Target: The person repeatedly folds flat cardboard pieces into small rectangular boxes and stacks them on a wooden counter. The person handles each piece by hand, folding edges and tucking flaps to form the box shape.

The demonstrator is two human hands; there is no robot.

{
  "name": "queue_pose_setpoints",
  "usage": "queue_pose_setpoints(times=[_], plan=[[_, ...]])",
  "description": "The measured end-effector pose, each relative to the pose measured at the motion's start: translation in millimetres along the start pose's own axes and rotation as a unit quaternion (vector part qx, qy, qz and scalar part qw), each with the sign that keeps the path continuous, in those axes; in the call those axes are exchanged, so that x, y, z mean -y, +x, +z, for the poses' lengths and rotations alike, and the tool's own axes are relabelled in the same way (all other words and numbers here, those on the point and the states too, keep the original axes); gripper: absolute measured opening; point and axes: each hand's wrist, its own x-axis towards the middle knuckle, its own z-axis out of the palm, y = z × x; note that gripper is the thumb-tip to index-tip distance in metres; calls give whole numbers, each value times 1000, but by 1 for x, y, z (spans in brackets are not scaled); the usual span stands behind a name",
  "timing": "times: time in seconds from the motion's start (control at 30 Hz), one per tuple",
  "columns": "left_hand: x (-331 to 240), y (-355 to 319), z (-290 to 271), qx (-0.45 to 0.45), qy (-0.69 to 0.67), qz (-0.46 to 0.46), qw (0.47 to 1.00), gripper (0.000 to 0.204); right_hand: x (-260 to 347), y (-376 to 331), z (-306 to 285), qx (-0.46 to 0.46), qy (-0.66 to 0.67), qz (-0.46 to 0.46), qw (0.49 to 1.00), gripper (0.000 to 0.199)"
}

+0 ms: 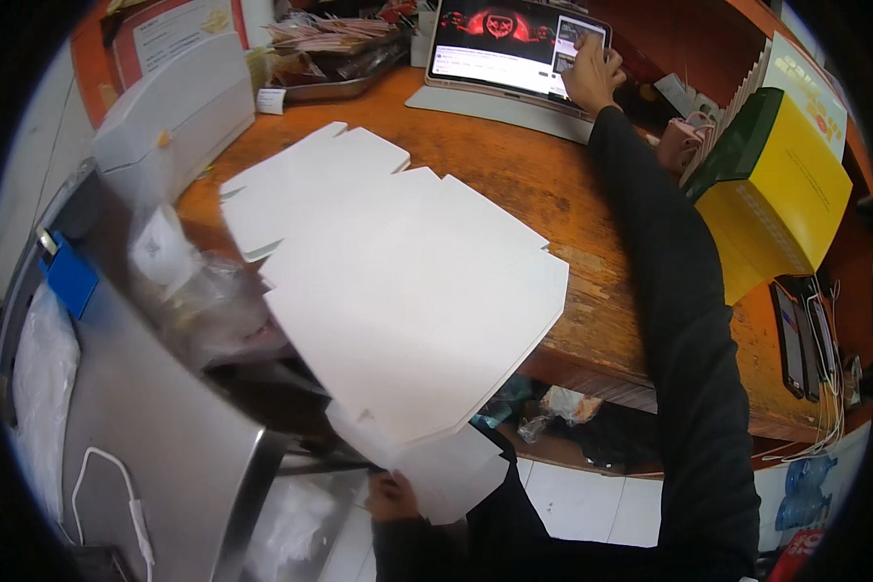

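Note:
A stack of flat white cardboard box blanks (pixel 412 281) lies across the wooden table and juts over its near edge. My left hand (pixel 393 497) is low in the picture, closed on the hanging lower flap of the cardboard; part of its fingers is hidden behind the sheet. Stretched far forward, my right hand (pixel 592 76) is at the right side of a lit tablet (pixel 504 48), its fingers apart against the screen and holding nothing. The tablet leans upright on a pale stand at the back of the table.
At the right stand a yellow-and-green folded carton (pixel 781 189) and phones with cables (pixel 793 339). A white machine-like case (pixel 179 116) and a tray of small packets (pixel 335 87) are back left. A steel counter (pixel 155 427) is at the left, with plastic bags (pixel 213 301) beside it.

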Motion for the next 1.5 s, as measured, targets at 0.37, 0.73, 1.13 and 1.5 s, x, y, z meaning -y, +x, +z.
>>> queue_pose_setpoints(times=[0.37, 0.73, 1.13, 1.5], plan=[[1, 17, 7, 6, -31, 7, 999, 16, 45, 18, -31, -127, 118, -107, 979, 47], [28, 16, 10, 8, -98, 3, 995, 16, 306, -61, -289, 48, 227, -520, 822, 33], [45, -34, -26, 94, -313, -68, 943, 12, 176, -378, -306, 453, 222, -181, 844, 73], [-44, -45, -74, 13, -128, 82, 988, 42, 149, -487, -313, 348, 424, 128, 826, 24]])
